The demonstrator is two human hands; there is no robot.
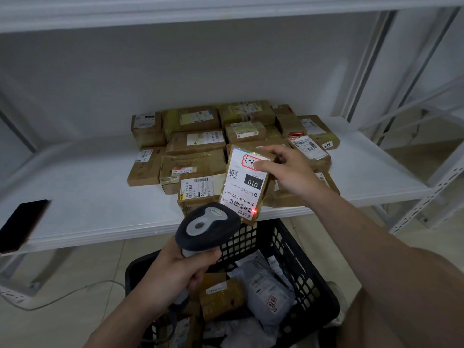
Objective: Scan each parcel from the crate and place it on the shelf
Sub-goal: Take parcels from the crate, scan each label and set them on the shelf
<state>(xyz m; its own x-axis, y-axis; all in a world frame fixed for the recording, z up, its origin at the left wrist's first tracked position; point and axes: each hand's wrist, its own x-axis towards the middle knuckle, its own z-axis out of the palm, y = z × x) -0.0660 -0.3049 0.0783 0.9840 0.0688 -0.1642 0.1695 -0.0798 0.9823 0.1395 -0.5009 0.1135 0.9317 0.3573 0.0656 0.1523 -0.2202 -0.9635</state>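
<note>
Now: left hand [185, 270] grips one scanner [208, 227]; right hand [288, 172] pinches one parcel [244, 184]; one crate [305, 270] below.

The left hand [185, 270] and right hand [286, 172] are both bare, as are the wrists. The left forearm [130, 315] and right forearm [371, 229] show bare skin along all the length in view, up to the frame's edge. Below the right forearm, in the lower right corner, lies 1 smooth dim patch [406, 320]; cloth or leg, it cannot be told.

Pale wall [175, 71], beige tiled floor [75, 322] with a thin cable [85, 287], light seemingly dim
</note>
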